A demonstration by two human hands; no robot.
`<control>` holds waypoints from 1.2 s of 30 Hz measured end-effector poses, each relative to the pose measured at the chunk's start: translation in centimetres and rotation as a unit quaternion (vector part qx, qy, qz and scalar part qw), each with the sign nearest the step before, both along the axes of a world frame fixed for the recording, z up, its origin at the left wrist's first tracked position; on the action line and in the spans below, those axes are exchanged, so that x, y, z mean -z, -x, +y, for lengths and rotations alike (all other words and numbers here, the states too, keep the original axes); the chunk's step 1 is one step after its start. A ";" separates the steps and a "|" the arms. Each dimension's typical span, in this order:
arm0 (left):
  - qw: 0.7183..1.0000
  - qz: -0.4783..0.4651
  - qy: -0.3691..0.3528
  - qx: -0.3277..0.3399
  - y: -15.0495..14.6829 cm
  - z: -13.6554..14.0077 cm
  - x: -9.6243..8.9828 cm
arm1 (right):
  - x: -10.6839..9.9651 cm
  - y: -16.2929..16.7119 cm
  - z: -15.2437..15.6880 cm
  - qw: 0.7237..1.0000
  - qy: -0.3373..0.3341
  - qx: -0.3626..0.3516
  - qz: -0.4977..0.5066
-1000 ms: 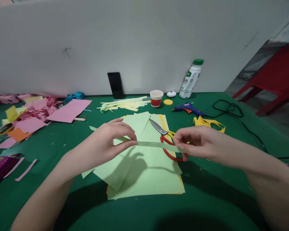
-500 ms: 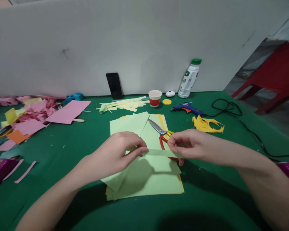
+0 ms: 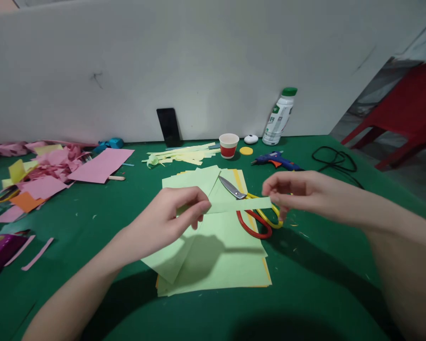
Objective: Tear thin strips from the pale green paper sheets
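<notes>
A narrow light green paper strip (image 3: pixel 239 205) stretches level between my two hands, above a stack of green sheets (image 3: pixel 213 265) with yellow ones showing at the edges. My left hand (image 3: pixel 182 206) pinches the strip's left part between thumb and fingers. At its right end, my right hand (image 3: pixel 293 189) is closed, with thumb and fingertips on the strip's tip. Scissors (image 3: pixel 234 188) with one red and one yellow handle lie on the stack beneath the strip, blades pointing up and left. A loose green piece (image 3: pixel 170 260) lies slantwise on the stack, partly behind my left hand.
Pale paper strips (image 3: pixel 184 155), a paper cup (image 3: pixel 229 146), a yellow disc (image 3: pixel 246 150) and a blue glue gun (image 3: pixel 277 160) lie along the back. A bottle (image 3: pixel 279 116) and a phone (image 3: pixel 169 127) lean on the wall. Pink scraps (image 3: pixel 57 166) crowd the left.
My right hand has moved up and to the right along the strip, uncovering the scissor handles. My left hand has shifted slightly up and left. The strip is raised and shows more of its length.
</notes>
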State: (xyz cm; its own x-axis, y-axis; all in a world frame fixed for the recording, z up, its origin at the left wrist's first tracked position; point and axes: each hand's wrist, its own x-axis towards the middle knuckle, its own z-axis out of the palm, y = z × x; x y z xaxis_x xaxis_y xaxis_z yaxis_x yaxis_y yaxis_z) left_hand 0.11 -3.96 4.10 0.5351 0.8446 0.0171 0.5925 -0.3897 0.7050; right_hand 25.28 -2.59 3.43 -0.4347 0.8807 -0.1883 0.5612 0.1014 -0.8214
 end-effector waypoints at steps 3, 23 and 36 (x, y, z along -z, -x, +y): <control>0.990 -0.092 0.102 -0.010 -0.5 -0.1 0.6 | 0.4 2.0 -0.4 0.996 -0.001 -0.040 0.074; 0.950 -0.216 0.223 0.040 -1.7 -0.4 1.8 | 1.2 4.7 -1.5 0.972 0.016 0.024 0.233; 0.906 -0.269 0.321 0.057 -1.9 0.1 2.0 | 0.9 4.7 -1.4 0.971 0.038 -0.007 0.236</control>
State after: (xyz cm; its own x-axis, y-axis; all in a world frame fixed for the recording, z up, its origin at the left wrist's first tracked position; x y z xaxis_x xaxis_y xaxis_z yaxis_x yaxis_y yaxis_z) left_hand 2.03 -3.84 2.12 0.6791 0.7131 -0.1743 0.0768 0.1672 0.9829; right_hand 20.63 -4.01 2.58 -0.5011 0.8649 -0.0292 0.1188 0.0353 -0.9923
